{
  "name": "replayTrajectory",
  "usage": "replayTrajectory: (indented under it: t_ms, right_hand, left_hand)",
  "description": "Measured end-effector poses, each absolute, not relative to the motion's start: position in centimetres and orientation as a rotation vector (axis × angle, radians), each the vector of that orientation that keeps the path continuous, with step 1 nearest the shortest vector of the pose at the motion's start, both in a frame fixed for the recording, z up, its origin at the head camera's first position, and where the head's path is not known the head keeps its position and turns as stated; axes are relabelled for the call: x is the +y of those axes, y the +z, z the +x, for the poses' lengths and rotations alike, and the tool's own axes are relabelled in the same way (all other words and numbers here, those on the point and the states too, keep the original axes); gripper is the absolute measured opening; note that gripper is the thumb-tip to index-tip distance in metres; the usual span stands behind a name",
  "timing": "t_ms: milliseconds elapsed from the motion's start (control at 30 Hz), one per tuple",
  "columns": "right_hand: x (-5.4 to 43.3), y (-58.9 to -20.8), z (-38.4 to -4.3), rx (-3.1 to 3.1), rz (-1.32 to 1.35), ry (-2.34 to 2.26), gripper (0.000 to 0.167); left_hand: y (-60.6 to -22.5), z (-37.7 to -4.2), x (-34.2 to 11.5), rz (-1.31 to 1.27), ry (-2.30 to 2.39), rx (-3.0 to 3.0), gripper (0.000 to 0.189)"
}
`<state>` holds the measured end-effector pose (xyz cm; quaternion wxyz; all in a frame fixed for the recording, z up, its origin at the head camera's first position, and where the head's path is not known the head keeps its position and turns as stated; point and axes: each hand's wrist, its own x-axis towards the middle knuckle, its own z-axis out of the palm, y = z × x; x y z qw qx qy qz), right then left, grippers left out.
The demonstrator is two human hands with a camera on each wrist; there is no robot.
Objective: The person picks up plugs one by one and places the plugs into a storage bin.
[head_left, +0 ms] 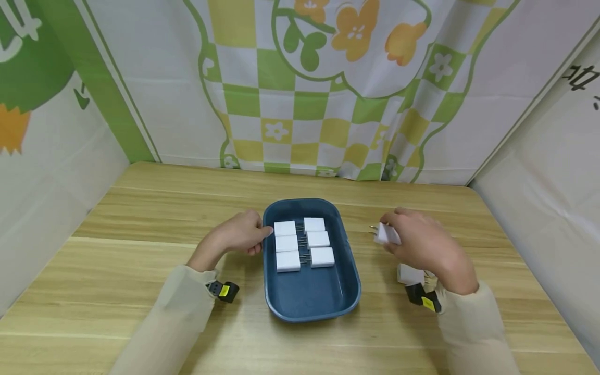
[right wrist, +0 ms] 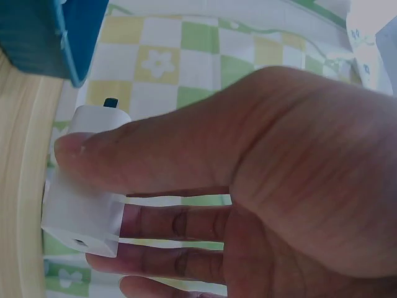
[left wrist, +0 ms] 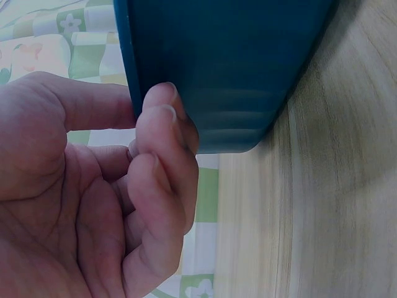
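Observation:
A blue plastic tray [head_left: 311, 299] stands mid-table with several white plug-in chargers [head_left: 287, 243] in two columns, prongs facing inward. My left hand [head_left: 245, 233] pinches the tray's left rim, thumb over the edge and curled fingers against the outer wall [left wrist: 205, 74]. To the right of the tray, my right hand [head_left: 424, 239] holds a white charger [head_left: 387, 234] above the table, its metal prongs pointing left. In the right wrist view the thumb [right wrist: 93, 158] lies across the charger [right wrist: 80, 205], with fingers behind it. A port shows on its lower end.
Another white charger [head_left: 409, 274] lies on the wooden table [head_left: 234, 333] beneath the right wrist, partly covered by a wrist camera [head_left: 423, 298]. A patterned curtain [head_left: 304, 120] hangs along the table's back edge, with white cloth at both sides.

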<state>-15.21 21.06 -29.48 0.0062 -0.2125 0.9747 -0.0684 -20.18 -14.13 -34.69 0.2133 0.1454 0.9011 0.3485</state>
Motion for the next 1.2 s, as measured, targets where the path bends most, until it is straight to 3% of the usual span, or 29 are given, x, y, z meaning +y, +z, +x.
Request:
replayTrajectory:
  t_ms: [1200]
  right_hand:
    - [16.0, -29.3, -12.0, 3.127, -0.988, -0.099, 0.042]
  left_hand:
    - [-34.7, -20.2, -14.1, 0.401, 0.971, 2.502, 0.043]
